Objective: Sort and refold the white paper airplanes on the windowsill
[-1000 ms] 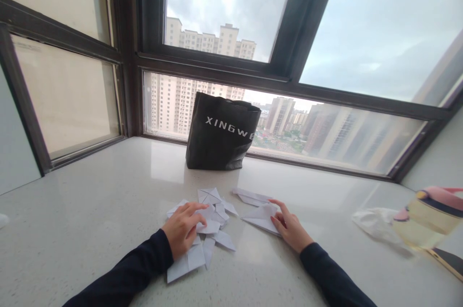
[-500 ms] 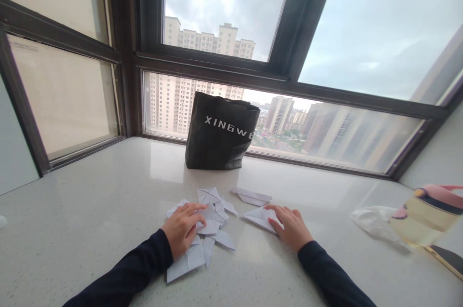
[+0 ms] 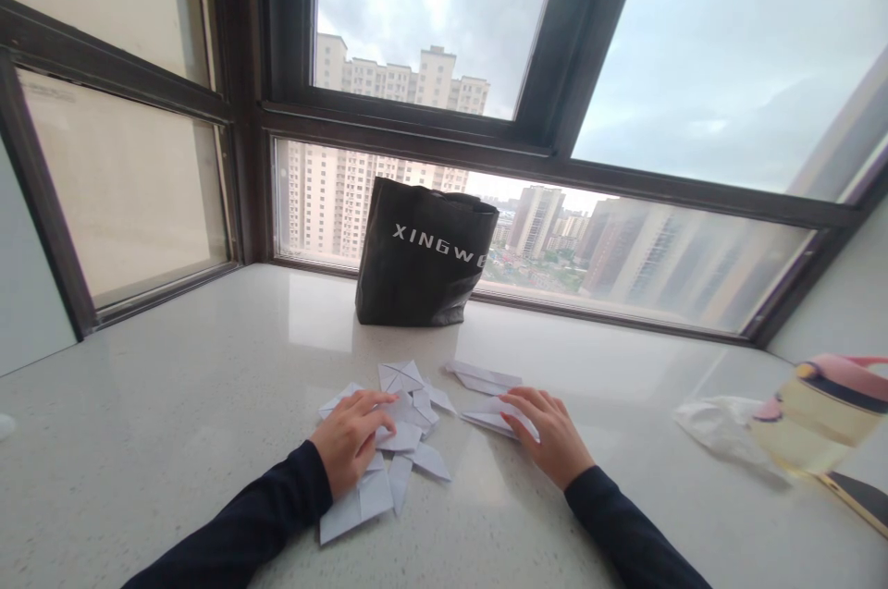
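My left hand lies on a loose heap of folded white paper pieces, its fingers spread and slightly bent over them. To the right, my right hand has its thumb and fingers at the near end of a flat folded paper, which looks slightly tilted on the surface. Part of that paper is covered by the fingers. Just behind it lies a long narrow folded paper, touched by neither hand.
A black bag with white lettering stands at the back against the window. Over on the right are a crumpled white tissue, a yellow bottle with a pink lid and a dark flat object with a gold edge. All rest on the pale speckled counter.
My right hand has shifted slightly left, and the folded paper under its fingers has tilted, now looking narrower. My left hand and the heap have not moved.
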`<state>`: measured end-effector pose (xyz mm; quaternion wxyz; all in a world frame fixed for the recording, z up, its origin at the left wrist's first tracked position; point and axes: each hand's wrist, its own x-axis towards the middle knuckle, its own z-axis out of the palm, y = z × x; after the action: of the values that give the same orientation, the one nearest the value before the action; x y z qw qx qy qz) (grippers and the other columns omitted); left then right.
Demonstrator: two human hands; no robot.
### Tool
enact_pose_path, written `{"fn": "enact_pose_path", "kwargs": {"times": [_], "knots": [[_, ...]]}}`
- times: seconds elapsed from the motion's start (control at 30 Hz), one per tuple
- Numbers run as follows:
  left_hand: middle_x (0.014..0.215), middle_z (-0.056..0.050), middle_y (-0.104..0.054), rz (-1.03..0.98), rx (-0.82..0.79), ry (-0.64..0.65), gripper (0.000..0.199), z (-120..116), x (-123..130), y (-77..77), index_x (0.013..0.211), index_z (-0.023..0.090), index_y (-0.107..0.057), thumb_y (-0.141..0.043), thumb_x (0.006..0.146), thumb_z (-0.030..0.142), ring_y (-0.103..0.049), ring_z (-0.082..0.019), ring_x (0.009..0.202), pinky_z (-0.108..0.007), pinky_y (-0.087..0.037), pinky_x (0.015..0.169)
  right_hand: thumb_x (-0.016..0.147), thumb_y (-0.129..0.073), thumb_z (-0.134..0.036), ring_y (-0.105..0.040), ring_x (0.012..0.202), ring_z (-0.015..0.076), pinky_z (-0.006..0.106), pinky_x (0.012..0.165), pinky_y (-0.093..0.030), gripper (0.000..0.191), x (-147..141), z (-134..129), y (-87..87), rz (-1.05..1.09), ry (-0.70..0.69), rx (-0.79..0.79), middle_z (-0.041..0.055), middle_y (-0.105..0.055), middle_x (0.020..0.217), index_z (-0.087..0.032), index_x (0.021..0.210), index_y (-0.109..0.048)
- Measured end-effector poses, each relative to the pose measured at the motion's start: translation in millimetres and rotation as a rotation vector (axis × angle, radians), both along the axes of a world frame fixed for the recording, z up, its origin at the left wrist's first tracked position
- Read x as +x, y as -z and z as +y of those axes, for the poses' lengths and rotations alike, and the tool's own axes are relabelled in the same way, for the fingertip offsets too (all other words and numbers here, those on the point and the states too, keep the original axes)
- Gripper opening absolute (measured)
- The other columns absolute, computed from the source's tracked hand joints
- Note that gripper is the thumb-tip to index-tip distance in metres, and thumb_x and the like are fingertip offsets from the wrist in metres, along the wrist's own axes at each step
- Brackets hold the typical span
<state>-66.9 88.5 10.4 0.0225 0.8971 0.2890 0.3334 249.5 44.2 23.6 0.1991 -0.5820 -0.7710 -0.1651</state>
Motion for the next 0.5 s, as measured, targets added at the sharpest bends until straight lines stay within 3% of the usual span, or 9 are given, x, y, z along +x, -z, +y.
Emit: {"fn": "enact_pose_path", "kwargs": {"times": [0.27, 0.5], "knots": [[0.112, -0.002, -0.055, -0.001, -0.029, 0.004, 0.036, -1.8, 0.2, -3.0, 0.082, 0.021, -0.058, -0.04, 0.064, -0.004, -0.048, -0.019, 0.1, -0.035, -0.039, 0.086, 0.083, -0.044, -0.033, -0.055, 0.093, 0.0226, 0.038, 0.081, -0.041, 0.027, 0.4, 3.8, 5.5, 0.094, -0.07, -0.171, 0.0072, -0.064, 0.101, -0.024, 0.103, -0.06], [0.113, -0.002, -0.054, 0.013, -0.093, -0.009, 0.037, -2.3, 1.5, -3.4, 0.081, 0.021, -0.059, -0.04, 0.064, -0.006, -0.047, -0.02, 0.101, -0.035, -0.036, 0.087, 0.082, -0.046, -0.034, -0.056, 0.091, 0.0213, 0.034, 0.081, -0.044, 0.028, 5.2, 7.0, 11.6, 0.159, -0.139, -0.16, 0.007, -0.065, 0.098, -0.021, 0.101, -0.062]]}}
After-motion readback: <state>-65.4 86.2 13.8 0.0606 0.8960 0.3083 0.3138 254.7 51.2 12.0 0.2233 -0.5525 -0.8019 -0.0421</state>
